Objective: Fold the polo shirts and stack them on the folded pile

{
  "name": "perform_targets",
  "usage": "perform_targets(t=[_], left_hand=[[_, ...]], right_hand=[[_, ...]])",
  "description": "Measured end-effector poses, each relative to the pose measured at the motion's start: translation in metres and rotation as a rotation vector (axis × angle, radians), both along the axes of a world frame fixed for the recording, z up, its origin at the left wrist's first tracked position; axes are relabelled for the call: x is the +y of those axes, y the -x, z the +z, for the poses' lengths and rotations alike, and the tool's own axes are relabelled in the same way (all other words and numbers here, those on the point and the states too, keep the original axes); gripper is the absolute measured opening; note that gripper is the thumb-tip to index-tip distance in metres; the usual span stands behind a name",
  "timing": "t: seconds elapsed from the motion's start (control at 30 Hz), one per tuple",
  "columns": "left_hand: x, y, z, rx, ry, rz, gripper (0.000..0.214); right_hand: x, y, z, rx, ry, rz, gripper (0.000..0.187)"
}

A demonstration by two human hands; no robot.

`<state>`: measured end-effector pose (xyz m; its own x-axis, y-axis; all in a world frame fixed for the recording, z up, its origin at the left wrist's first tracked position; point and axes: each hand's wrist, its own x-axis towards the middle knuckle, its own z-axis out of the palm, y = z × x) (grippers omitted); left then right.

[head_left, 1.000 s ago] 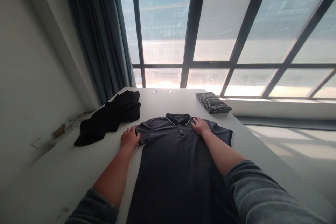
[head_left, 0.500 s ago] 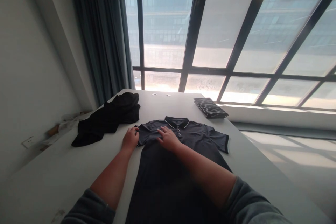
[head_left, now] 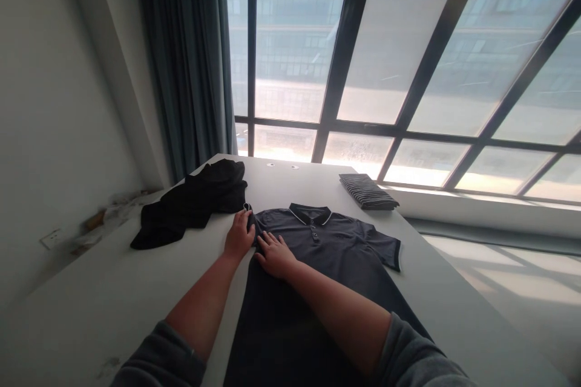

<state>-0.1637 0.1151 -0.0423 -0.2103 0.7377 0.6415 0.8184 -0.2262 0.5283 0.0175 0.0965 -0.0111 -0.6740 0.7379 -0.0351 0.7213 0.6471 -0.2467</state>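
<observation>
Left hand (head_left: 238, 237) pinches sleeve (head_left: 262, 222) of dark-grey, black-collared fabric polo shirt (head_left: 338, 260) lying to its right, right hand (head_left: 276, 256) spread atop.

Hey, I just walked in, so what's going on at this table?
A person has a dark polo shirt spread out on a white table. The left hand grips one sleeve near its cuff, while the right hand rests on the shirt close by. Beyond lie a loose black cloth on the left and a folded striped cloth on the right.
</observation>
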Motion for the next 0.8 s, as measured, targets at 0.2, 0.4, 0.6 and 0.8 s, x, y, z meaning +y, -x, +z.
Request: perform_targets(t=[0.2,0.4,0.6,0.8], left_hand=[[0.003,-0.006,-0.002,0.014,-0.036,-0.046,0.055],[0.002,-0.011,0.004,-0.032,-0.037,-0.154,0.056],[-0.005,-0.023,0.011,-0.011,0.069,-0.365,0.070],[-0.018,-0.038,0.016,0.192,0.347,-0.701,0.087]], right_hand=[[-0.022,-0.004,0.003,0.045,-0.077,-0.012,0.059],[-0.028,-0.007,-0.009,0.038,0.012,0.048,0.076],[0.000,-0.033,0.009,0.200,0.017,-0.132,0.038],[0.052,-0.061,0.015,0.573,0.162,-0.475,0.043]])
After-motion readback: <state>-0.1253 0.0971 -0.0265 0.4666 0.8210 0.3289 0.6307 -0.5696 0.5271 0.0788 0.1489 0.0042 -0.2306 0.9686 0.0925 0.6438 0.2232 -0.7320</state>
